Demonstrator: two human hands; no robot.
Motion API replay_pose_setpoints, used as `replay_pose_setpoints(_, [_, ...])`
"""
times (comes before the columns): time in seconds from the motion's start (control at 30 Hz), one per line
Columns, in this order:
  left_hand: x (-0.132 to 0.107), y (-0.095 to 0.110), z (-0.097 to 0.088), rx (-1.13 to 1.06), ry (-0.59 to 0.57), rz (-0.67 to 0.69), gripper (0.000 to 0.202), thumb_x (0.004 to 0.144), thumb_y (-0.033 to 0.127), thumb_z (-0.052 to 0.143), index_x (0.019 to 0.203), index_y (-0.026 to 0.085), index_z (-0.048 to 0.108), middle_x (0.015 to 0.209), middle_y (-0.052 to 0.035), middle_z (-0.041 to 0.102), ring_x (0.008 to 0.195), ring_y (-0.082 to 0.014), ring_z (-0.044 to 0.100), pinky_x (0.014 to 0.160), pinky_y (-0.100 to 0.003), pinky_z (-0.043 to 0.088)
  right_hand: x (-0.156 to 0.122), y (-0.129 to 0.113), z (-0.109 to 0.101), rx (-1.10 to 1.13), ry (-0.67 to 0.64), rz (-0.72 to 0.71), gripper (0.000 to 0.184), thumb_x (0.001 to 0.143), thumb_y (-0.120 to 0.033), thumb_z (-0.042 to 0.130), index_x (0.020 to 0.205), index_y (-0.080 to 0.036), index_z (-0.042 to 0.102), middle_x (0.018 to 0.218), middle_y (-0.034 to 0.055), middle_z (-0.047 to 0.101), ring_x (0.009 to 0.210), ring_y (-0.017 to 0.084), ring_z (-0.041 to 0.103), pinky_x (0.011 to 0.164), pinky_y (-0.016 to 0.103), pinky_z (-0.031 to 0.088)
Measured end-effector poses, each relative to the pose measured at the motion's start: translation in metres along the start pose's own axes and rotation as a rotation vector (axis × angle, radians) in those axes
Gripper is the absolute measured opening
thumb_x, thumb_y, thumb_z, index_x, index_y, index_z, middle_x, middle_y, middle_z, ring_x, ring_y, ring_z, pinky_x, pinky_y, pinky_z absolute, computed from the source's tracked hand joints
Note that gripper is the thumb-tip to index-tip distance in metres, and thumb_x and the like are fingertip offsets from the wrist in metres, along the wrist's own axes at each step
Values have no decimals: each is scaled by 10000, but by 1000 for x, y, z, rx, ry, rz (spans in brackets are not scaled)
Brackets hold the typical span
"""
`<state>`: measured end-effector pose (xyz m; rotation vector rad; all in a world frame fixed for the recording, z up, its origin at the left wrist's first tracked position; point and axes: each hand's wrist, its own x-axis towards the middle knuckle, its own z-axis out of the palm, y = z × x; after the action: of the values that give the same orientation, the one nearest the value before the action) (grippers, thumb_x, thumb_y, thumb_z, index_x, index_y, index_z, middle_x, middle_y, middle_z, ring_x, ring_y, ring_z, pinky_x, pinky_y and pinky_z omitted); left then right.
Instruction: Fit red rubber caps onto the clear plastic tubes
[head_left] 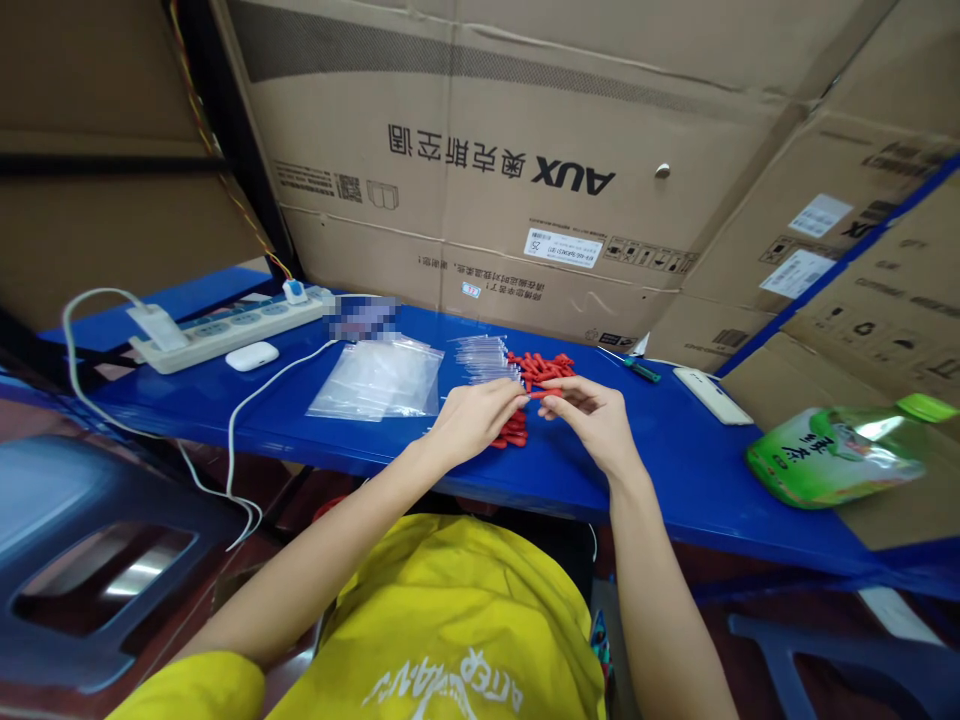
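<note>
In the head view, my right hand point(596, 412) pinches a small red plastic handle-like piece point(546, 394) between thumb and fingers. My left hand point(480, 418) is closed at the left end of that piece; whatever lies between its fingertips is hidden. Just beyond the hands is a loose pile of similar red pieces point(541, 366). To its left, thin clear sticks point(480, 355) lie side by side in a row. More red pieces point(512, 432) are grouped below my fingers, partly covered by my left hand. Clear plastic bags point(379, 378) lie flat to the left.
The blue tabletop point(675, 460) carries a power strip point(240, 325), a white earbud case point(253, 356) and cables at left. At right are a screwdriver point(637, 368), a white phone-like slab point(712, 396) and a green tea bottle point(840, 455) lying down. Large cardboard point(480, 220) stands behind.
</note>
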<state>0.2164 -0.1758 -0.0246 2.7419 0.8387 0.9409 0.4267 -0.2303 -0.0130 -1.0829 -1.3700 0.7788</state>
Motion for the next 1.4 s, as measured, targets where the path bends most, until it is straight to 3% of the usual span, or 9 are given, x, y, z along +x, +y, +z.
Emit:
replay_pose_setpoints(0.17, [0, -1, -1, 15, 2, -15, 367, 1146, 370, 299, 1109, 216, 630, 1108, -40, 727, 954, -179, 698, 742, -260, 448, 1, 1, -4, -17, 13, 0, 265, 792, -405, 886, 950, -208, 807, 775, 36, 804, 698, 203, 775, 720, 345, 648])
replay_pose_setpoints(0.5, [-1, 0, -2, 13, 4, 34, 363, 1141, 351, 306, 1043, 208, 625, 998, -43, 714, 866, -167, 681, 661, -247, 391, -2, -1, 0, -42, 34, -26, 265, 768, -434, 896, 856, -200, 807, 741, 45, 802, 668, 220, 779, 694, 355, 650])
replay_pose_setpoints(1.4, [-1, 2, -2, -53, -13, 33, 372, 1133, 356, 305, 953, 210, 597, 931, -40, 698, 843, -173, 661, 677, -257, 386, -4, -1, 6, -33, 34, -31, 317, 782, -477, 887, 866, -194, 772, 783, 54, 811, 674, 227, 791, 713, 364, 667])
